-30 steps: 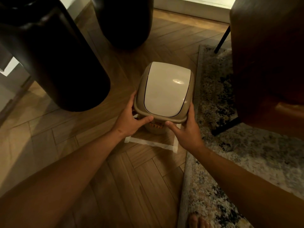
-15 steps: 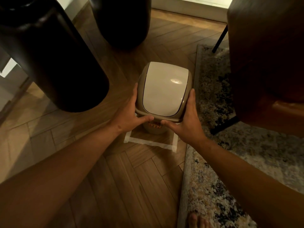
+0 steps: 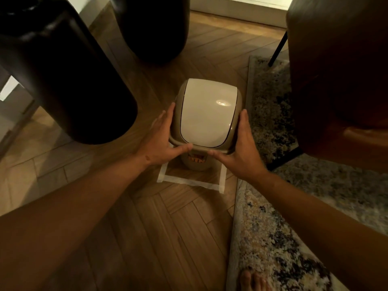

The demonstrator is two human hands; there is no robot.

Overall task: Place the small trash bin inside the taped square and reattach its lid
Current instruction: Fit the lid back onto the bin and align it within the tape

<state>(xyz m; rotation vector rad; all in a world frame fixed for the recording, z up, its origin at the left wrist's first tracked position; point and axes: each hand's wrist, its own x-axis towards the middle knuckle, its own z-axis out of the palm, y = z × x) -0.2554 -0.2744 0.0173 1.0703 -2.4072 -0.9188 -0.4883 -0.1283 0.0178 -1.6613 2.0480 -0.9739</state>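
Note:
The small beige trash bin (image 3: 197, 164) stands on the wooden floor inside the white taped square (image 3: 190, 182); only its lower front, with orange lettering, shows. Its lid (image 3: 206, 114), a tan frame around a cream swing flap, sits on top of the bin. My left hand (image 3: 162, 141) grips the lid's left side with the thumb along the front rim. My right hand (image 3: 239, 150) holds the lid's right side, its thumb also on the front rim. The far half of the taped square is hidden behind the bin.
Two large dark cylindrical objects (image 3: 63, 80) (image 3: 153, 28) stand at the left and back. A patterned rug (image 3: 294, 217) borders the tape on the right, with a brown chair (image 3: 340, 80) and its black legs over it. My bare toes (image 3: 251, 281) show at the bottom.
Both hands have slid forward along the lid's sides, the fingers stretching out flatter against it. The lid has settled slightly lower and squarer over the bin.

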